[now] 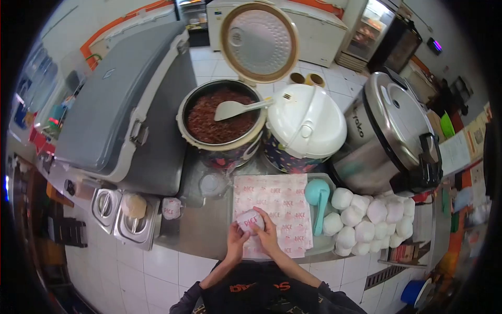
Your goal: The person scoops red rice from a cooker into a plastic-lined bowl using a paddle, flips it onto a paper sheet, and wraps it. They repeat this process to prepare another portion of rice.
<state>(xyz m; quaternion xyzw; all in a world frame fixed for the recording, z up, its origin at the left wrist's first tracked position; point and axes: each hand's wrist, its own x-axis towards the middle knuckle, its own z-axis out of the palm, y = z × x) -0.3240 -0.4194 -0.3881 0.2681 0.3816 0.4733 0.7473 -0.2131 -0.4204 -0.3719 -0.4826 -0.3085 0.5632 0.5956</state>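
Between both hands, above the paper sheets, is a small round paper-wrapped rice bundle (249, 220) with red "RICE" print. My left hand (238, 239) grips it from the left and below. My right hand (267, 233) closes around its right side, thumb across the front. Under them lie printed wrapping sheets (274, 196) on a tray. Just right of the sheets rests a turquoise scoop (320, 209). Several white rounded bundles (365, 230) are heaped farther right. Another wrapped bundle (171, 208) sits on the steel counter to the left.
Behind the sheets stands an open rice cooker (180, 121) of reddish-brown rice, a white paddle (230, 110) across it. Beside it are a white-lidded cooker (308, 123) and a large steel cooker (374, 136). A grey cooler box (125, 104) and steel containers (148, 225) occupy the left.
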